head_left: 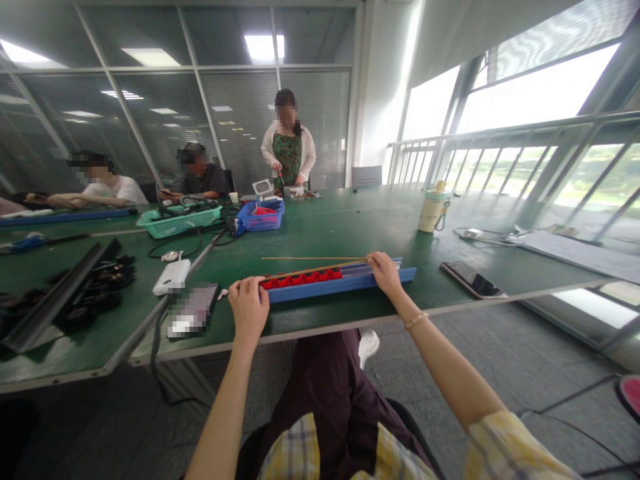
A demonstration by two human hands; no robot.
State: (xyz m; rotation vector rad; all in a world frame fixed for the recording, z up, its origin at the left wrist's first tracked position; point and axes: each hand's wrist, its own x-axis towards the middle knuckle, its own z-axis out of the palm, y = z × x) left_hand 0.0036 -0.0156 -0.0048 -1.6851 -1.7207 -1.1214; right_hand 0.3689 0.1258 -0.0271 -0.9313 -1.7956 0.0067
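Note:
A long blue channel (325, 288) lies on the green table near its front edge, with a row of red parts (305, 277) in its left and middle stretch. Along the top of the red parts runs a thin tan strip (320, 267). My left hand (249, 303) is closed around the channel's left end, its fingertips at the strip's end. My right hand (386, 275) pinches the strip near the channel's right end. A second thin line, like another strip (300, 258), shows just behind the channel.
Left of my hands are a phone (193, 310), a white device (171, 277) and black parts (100, 287). Behind stand a green basket (180, 221) and a blue basket (260, 217). A bottle (433, 210) and another phone (473, 280) are right. Three people are across the table.

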